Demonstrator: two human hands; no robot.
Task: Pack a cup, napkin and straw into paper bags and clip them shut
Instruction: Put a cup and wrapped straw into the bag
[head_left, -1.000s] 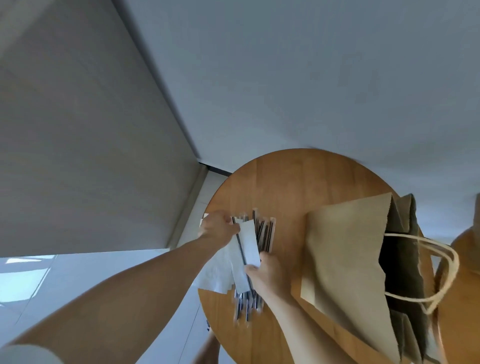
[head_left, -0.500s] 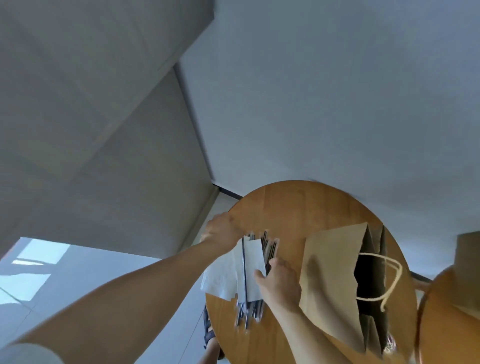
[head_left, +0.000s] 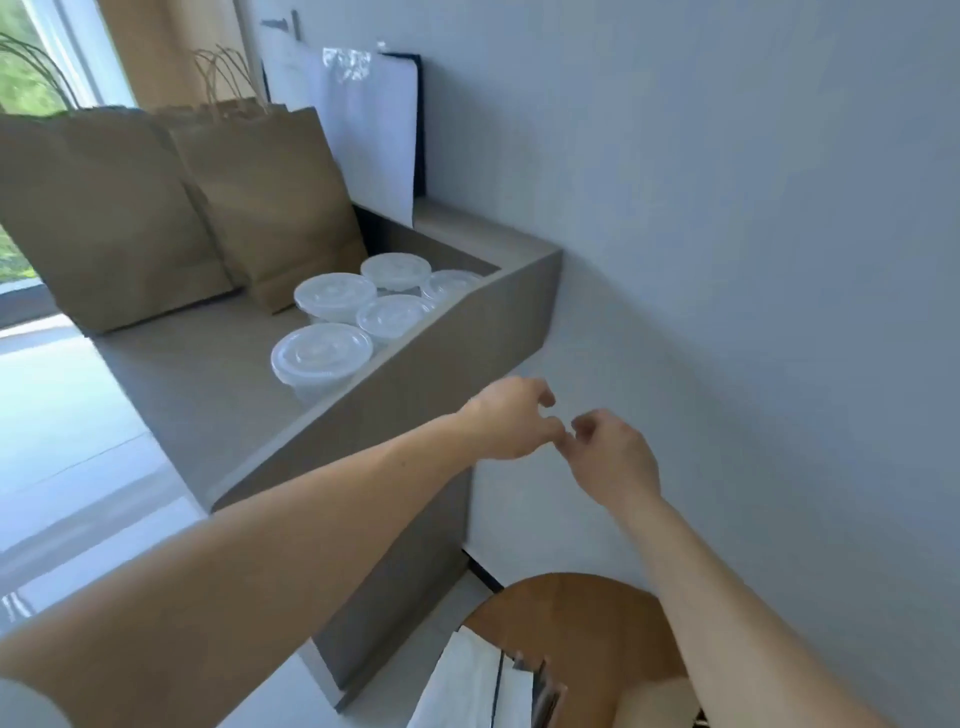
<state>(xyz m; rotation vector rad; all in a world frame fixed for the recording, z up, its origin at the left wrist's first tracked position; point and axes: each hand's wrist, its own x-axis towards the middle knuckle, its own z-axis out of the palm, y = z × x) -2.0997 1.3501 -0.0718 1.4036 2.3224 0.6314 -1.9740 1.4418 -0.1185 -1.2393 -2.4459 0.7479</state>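
Observation:
Both my hands are raised in the air in front of the grey wall. My left hand (head_left: 511, 421) and my right hand (head_left: 613, 457) have loosely curled fingers and hold nothing; their fingertips nearly touch. Several clear lidded cups (head_left: 322, 358) stand on a grey counter (head_left: 218, 384) to the left. Two brown paper bags (head_left: 270, 202) with handles stand behind the cups. At the bottom edge, white napkins (head_left: 467, 686) and dark wrapped straws (head_left: 540, 686) lie on the round wooden table (head_left: 582, 618).
The counter has a raised side wall (head_left: 415, 374) between my hands and the cups. A white sheet (head_left: 369, 130) leans against the wall at the counter's far end. A window (head_left: 31, 62) is at the top left, and pale floor (head_left: 62, 415) lies below.
My view swung up from the round table to the counter. Both hands let go of the napkins and straws and rose into the air. The open bag on the table left the view.

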